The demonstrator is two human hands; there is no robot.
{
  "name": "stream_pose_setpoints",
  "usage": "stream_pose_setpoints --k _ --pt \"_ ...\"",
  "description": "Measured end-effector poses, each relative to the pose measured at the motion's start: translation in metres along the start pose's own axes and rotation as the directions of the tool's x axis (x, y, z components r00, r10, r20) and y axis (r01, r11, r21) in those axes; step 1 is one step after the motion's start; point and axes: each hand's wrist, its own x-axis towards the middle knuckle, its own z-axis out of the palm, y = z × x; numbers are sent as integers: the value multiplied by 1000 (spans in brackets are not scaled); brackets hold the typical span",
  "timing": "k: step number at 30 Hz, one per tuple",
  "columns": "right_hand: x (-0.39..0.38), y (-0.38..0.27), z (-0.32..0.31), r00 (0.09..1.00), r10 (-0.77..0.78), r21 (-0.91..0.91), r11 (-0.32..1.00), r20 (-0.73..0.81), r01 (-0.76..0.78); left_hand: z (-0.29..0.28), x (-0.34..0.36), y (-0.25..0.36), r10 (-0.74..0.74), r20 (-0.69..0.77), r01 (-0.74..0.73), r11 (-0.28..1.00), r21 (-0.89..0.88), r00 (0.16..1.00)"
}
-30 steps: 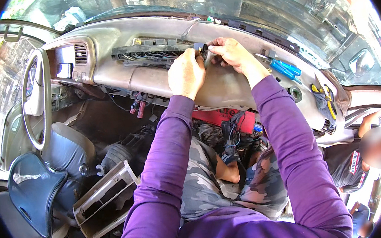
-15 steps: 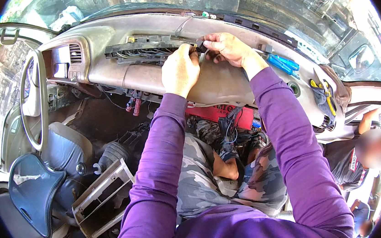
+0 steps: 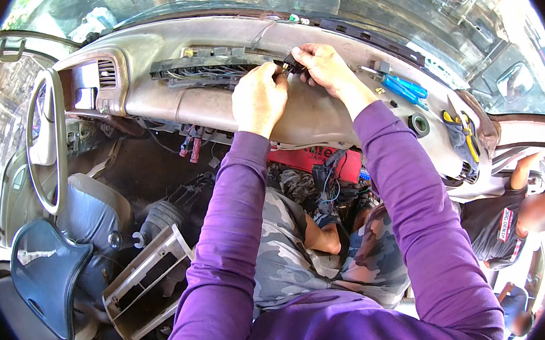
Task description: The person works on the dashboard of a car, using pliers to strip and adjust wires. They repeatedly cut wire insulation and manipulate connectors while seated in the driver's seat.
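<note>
Both my hands meet over the top of the beige dashboard (image 3: 161,108). My right hand (image 3: 329,73) is closed, thumb and fingers pinching a small black block that looks like a relay or connector (image 3: 291,63). Beside it, my left hand (image 3: 261,99) is closed with its fingertips at the near side of that block; what they grip is hidden behind the knuckles. Just left of my hands lies a long black housing (image 3: 226,62), its open side showing many wires (image 3: 201,76).
Right of my hands lie blue-handled screwdrivers (image 3: 402,88), a roll of dark tape (image 3: 418,125) and yellow-handled pliers (image 3: 470,138). A steering wheel (image 3: 59,138) stands at left. Below the dashboard hang loose wires (image 3: 332,187). A person (image 3: 501,226) is at the right.
My right hand has shifted and turned slightly, so the black block shows more plainly between the hands. My left hand stays nearly in place. The person at right has moved a little.
</note>
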Motion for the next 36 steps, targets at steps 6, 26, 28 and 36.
stream_pose_setpoints --k 6,26,28,36 --pt "-3 -1 1 1000 14 31 999 -16 -13 2 -1 0 -5 18 4 998 60 1000" --pt "-6 10 2 992 -119 50 991 -34 121 -1 0 -1 -13 103 9 999 42 995" --pt "-4 11 4 987 -160 8 987 -34 160 0 0 -4 11 83 -17 997 74 996" --pt "-12 7 3 980 -189 -53 980 58 192 0 2 -4 -25 70 20 997 73 997"
